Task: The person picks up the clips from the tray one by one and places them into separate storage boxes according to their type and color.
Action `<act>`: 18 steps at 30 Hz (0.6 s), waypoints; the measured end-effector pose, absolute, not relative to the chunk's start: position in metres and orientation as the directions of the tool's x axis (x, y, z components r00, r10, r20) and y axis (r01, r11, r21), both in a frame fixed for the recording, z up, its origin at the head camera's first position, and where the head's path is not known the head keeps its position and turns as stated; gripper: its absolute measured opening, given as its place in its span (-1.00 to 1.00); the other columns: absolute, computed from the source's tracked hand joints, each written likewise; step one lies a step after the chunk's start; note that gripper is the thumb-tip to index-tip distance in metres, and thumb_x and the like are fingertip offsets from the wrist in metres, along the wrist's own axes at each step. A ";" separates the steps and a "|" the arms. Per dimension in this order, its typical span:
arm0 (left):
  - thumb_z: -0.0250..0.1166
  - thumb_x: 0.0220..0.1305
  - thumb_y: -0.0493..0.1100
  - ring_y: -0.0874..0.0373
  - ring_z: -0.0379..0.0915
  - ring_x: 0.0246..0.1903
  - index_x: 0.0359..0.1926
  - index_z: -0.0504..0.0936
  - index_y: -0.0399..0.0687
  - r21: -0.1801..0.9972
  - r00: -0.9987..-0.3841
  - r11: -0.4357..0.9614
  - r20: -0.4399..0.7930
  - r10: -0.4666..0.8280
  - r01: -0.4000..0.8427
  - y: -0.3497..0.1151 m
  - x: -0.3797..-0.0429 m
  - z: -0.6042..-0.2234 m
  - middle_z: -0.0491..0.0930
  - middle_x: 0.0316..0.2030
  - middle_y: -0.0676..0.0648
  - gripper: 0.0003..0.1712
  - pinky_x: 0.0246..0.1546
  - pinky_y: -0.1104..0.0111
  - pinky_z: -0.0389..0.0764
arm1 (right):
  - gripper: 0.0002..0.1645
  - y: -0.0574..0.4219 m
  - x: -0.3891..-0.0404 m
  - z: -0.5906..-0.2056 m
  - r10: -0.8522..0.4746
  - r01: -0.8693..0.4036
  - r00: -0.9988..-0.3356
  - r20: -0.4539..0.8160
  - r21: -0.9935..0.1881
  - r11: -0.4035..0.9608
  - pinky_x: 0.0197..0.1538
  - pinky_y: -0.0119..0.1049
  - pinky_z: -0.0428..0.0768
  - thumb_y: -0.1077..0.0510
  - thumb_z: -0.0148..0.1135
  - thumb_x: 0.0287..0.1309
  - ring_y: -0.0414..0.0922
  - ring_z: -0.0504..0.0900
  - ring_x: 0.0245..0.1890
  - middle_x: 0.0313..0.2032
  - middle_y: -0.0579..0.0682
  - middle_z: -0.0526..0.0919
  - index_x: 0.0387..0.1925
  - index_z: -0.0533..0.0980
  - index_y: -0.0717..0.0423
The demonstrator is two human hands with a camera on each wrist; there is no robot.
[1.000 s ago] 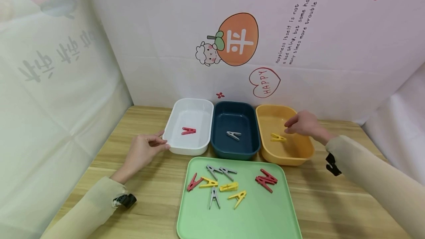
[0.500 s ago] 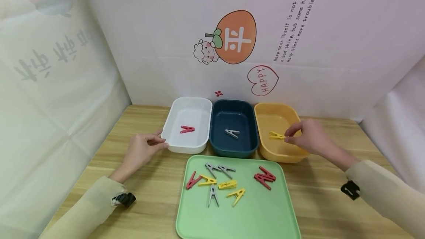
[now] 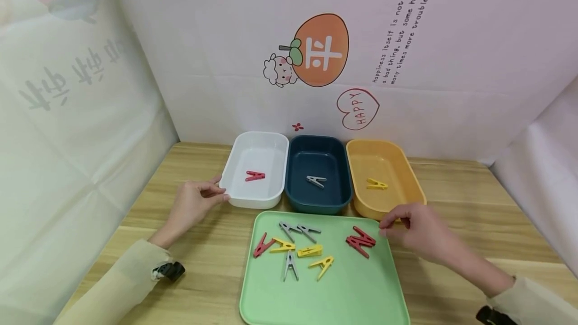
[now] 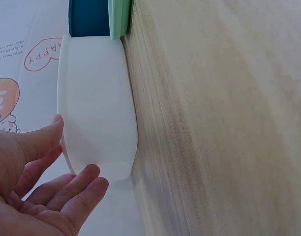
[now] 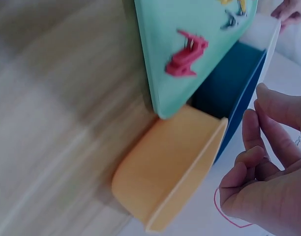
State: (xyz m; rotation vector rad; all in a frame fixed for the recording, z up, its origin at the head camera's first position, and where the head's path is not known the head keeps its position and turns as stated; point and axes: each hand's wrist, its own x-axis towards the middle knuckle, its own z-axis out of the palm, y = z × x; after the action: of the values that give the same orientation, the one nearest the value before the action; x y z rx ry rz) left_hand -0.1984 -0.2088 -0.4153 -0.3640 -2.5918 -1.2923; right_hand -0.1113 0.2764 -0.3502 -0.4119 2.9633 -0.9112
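My left hand (image 3: 191, 207) holds the near left corner of the white bin (image 4: 96, 98), thumb and fingers at its rim and wall. Inside lies a red clothespin (image 3: 255, 176). With nothing in its fingers, my right hand (image 3: 417, 229) hovers at the upper right corner of the green tray (image 3: 334, 295), loosely curled, thumb and index tips slightly apart. Closest to it is a pair of overlapping red clothespins (image 3: 360, 241). Grey clothespins (image 3: 291, 266), yellow clothespins (image 3: 322, 267) and another red clothespin (image 3: 263, 246) lie farther left on the tray.
Right of the white bin stand a dark blue bin (image 3: 318, 144), with a grey clothespin (image 3: 316, 181) inside, and an orange bin (image 3: 402, 184), holding a yellow clothespin (image 3: 377, 184). A printed cloth (image 3: 226, 64) hangs behind them. Everything stands on a wooden table (image 3: 203, 275).
My right hand has come out of the orange bin toward me, down to the tray's upper right corner. The yellow clothespin stays in that bin. My left hand keeps its place.
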 end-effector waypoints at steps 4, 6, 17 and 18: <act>0.61 0.18 -0.29 -0.19 0.72 0.02 -0.34 0.84 -0.20 0.755 -0.946 0.577 0.300 0.120 0.312 -0.208 -0.199 -0.415 0.67 0.12 -0.29 -0.91 -0.30 0.52 0.68 | -0.84 0.273 -0.101 -0.356 -0.272 -0.256 -0.961 0.056 -0.559 0.789 -0.49 -0.37 0.32 0.20 0.63 0.10 -0.20 0.37 -0.54 -0.49 -0.26 0.61 -0.39 0.76 -0.12; 0.61 0.18 -0.30 -0.19 0.72 0.02 -0.34 0.84 -0.20 0.755 -0.946 0.576 0.300 0.118 0.312 -0.208 -0.199 -0.415 0.67 0.12 -0.29 -0.91 -0.30 0.53 0.68 | -0.82 0.272 -0.097 -0.359 -0.278 -0.266 -0.959 0.063 -0.552 0.791 -0.48 -0.37 0.33 0.20 0.64 0.08 -0.22 0.37 -0.54 -0.49 -0.29 0.60 -0.41 0.76 -0.16; 0.61 0.19 -0.29 -0.19 0.70 0.05 -0.33 0.84 -0.20 0.762 -0.950 0.574 0.289 0.115 0.301 -0.208 -0.198 -0.415 0.67 0.13 -0.29 -0.92 -0.28 0.52 0.68 | -0.80 0.267 -0.087 -0.389 -0.307 -0.306 -0.947 0.092 -0.550 0.777 -0.50 -0.38 0.33 0.19 0.68 0.01 -0.32 0.32 -0.57 -0.51 -0.38 0.60 -0.44 0.75 -0.13; 0.60 0.19 -0.30 -0.19 0.70 0.06 -0.33 0.84 -0.20 0.763 -0.951 0.573 0.287 0.114 0.298 -0.208 -0.198 -0.415 0.66 0.13 -0.29 -0.92 -0.29 0.52 0.68 | -0.80 0.266 -0.086 -0.392 -0.315 -0.315 -0.944 0.097 -0.547 0.776 -0.50 -0.38 0.35 0.19 0.69 0.00 -0.32 0.34 -0.56 -0.51 -0.38 0.60 -0.44 0.75 -0.12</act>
State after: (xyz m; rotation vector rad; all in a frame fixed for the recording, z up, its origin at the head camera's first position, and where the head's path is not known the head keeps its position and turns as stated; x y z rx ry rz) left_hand -0.1980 -0.2076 -0.4151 -0.3451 -2.5985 -1.3193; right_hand -0.0861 0.2656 -0.3918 -0.5249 2.9608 -0.9117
